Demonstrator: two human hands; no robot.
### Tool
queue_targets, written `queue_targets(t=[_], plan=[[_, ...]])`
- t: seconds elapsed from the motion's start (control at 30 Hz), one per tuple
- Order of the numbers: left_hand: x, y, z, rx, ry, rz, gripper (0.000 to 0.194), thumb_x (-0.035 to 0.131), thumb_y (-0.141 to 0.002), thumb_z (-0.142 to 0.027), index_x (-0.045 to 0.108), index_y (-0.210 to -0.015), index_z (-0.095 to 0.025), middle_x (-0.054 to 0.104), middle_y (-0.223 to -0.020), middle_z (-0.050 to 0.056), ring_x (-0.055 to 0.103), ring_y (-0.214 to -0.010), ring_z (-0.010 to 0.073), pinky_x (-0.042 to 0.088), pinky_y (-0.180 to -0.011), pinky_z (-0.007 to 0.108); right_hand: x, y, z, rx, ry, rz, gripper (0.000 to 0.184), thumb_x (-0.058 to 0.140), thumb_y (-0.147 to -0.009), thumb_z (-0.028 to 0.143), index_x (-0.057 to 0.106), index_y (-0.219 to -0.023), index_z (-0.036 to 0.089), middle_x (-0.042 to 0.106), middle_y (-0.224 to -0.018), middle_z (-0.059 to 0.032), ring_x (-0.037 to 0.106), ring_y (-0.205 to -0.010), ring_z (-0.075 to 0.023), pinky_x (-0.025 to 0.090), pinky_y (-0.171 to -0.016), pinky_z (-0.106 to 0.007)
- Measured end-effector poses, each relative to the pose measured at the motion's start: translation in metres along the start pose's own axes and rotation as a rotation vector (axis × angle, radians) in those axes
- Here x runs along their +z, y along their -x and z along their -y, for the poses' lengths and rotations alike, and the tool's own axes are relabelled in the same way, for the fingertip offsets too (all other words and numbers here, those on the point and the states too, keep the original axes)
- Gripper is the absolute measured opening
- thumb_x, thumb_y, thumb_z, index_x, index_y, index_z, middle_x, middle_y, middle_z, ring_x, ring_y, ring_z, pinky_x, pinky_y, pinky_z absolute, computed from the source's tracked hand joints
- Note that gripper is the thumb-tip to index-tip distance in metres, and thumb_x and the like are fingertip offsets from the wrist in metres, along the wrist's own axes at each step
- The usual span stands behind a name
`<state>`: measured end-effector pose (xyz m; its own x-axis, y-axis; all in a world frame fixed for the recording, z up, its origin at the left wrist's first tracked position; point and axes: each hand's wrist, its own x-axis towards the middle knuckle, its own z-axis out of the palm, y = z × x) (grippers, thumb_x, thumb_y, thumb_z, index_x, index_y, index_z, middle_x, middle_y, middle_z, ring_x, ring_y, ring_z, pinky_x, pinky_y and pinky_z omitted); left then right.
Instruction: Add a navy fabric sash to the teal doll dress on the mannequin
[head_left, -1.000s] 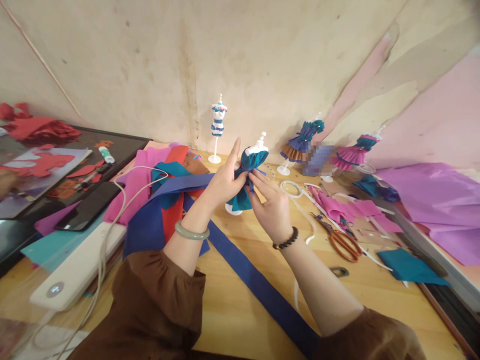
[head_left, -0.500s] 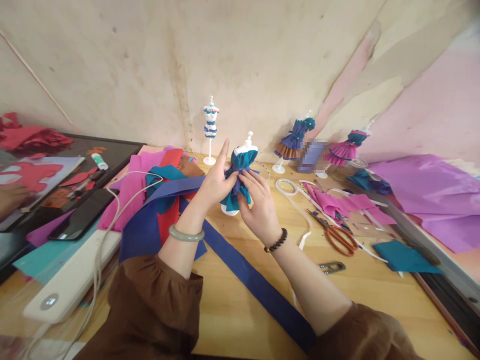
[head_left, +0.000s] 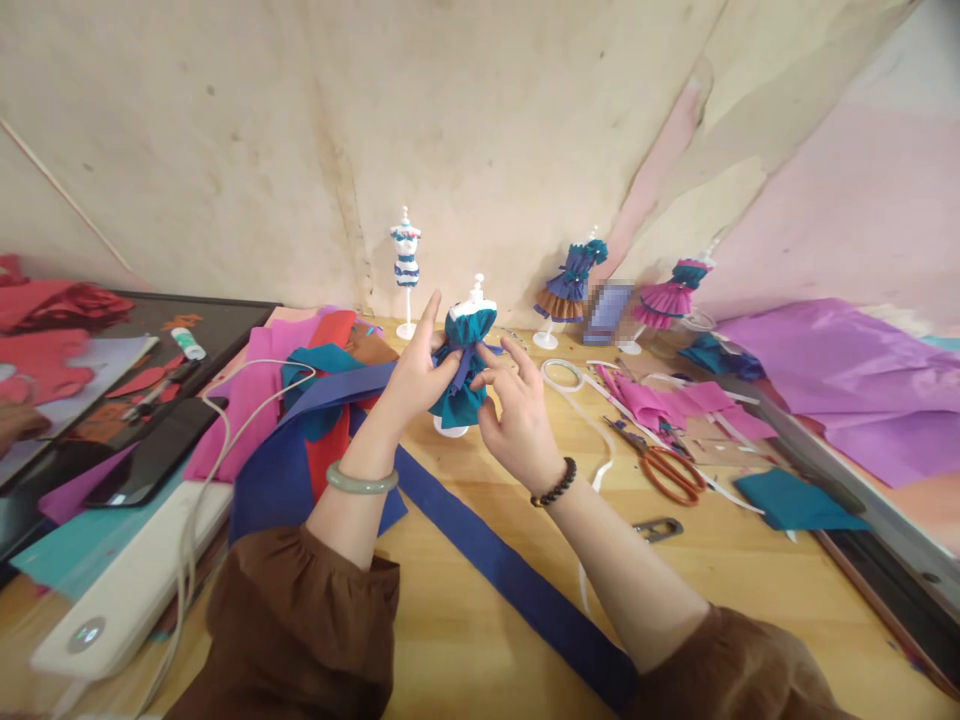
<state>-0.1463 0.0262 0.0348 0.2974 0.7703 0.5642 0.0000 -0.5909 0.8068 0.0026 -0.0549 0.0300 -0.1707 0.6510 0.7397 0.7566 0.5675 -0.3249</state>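
A small white dress form (head_left: 477,295) stands in front of me in a gathered teal dress (head_left: 466,400) with a dark blue tie at its waist. My left hand (head_left: 424,375) grips the dress at the waist, its thumb across the front and its index finger pointing up. My right hand (head_left: 517,405) is at the right side of the dress, fingers bent and apart, the fingertips close to the skirt. Whether they touch the cloth I cannot tell. From beneath my left arm a long dark blue strip (head_left: 510,575) runs toward my right sleeve.
Behind stand a bare-topped dress form (head_left: 406,250) and two dressed ones, in blue-brown (head_left: 568,285) and pink (head_left: 665,300). Orange-handled scissors (head_left: 673,473), thread snips (head_left: 658,530) and white tape (head_left: 562,376) lie right. Left are fabric pieces, a white power strip (head_left: 135,580) and another person's hand (head_left: 19,425).
My right hand has loosened from the waist and moved slightly away, its fingers spreading. My left hand keeps its grip. The whole view has shifted a little.
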Motion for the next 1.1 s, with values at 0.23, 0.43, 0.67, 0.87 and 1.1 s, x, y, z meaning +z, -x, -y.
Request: queue_targets(t=[0.23, 0.43, 0.67, 0.87, 1.1], plan=[[-0.004, 0.0, -0.004, -0.028, -0.007, -0.014, 0.081, 0.058, -0.084, -0.018, 0.014, -0.152, -0.024, 0.07, -0.102, 0.007, 0.063, -0.078, 0.0151, 0.05, -0.077, 0.031, 0.011, 0.0, 0.006, -0.006, 0.064, 0.044, 0.029, 0.046, -0.071, 0.001, 0.055, -0.089, 0.022, 0.053, -0.14, -0.0101, 0.03, -0.14, -0.0287, 0.026, -0.109, -0.056], [-0.004, -0.001, -0.002, -0.025, 0.091, -0.009, 0.088, 0.061, -0.081, -0.018, 0.01, -0.153, -0.024, 0.071, -0.094, 0.004, 0.067, -0.082, 0.0162, 0.052, -0.078, 0.032, 0.003, -0.006, 0.003, 0.095, -0.194, -0.022, 0.028, 0.048, -0.074, 0.004, 0.058, -0.09, 0.024, 0.063, -0.128, -0.0076, 0.038, -0.136, -0.0253, 0.03, -0.11, -0.055], [-0.001, -0.002, -0.003, -0.066, 0.156, 0.008, 0.092, 0.064, -0.08, -0.021, 0.008, -0.153, -0.023, 0.071, -0.103, 0.008, 0.068, -0.093, 0.0184, 0.054, -0.083, 0.034, -0.009, 0.0, -0.014, 0.483, -0.764, -0.25, 0.018, 0.05, -0.074, 0.011, 0.055, -0.088, 0.022, 0.071, -0.112, -0.0085, 0.063, -0.112, -0.0234, 0.044, -0.1, -0.05], [-0.004, -0.002, -0.003, -0.051, 0.155, 0.022, 0.088, 0.063, -0.08, -0.02, 0.013, -0.152, -0.022, 0.07, -0.106, 0.009, 0.067, -0.093, 0.0179, 0.054, -0.082, 0.033, -0.011, 0.005, -0.005, 0.239, -0.413, -0.155, 0.027, 0.046, -0.079, 0.007, 0.058, -0.096, 0.024, 0.067, -0.12, -0.007, 0.053, -0.123, -0.0224, 0.038, -0.106, -0.051], [-0.008, -0.001, -0.008, -0.049, 0.123, 0.044, 0.082, 0.06, -0.081, -0.017, 0.018, -0.151, -0.022, 0.07, -0.104, 0.008, 0.067, -0.092, 0.0169, 0.054, -0.082, 0.032, -0.001, 0.0, 0.001, -0.01, -0.057, 0.026, 0.037, 0.043, -0.076, 0.0, 0.059, -0.101, 0.022, 0.06, -0.131, -0.0093, 0.04, -0.133, -0.0262, 0.033, -0.107, -0.054]])
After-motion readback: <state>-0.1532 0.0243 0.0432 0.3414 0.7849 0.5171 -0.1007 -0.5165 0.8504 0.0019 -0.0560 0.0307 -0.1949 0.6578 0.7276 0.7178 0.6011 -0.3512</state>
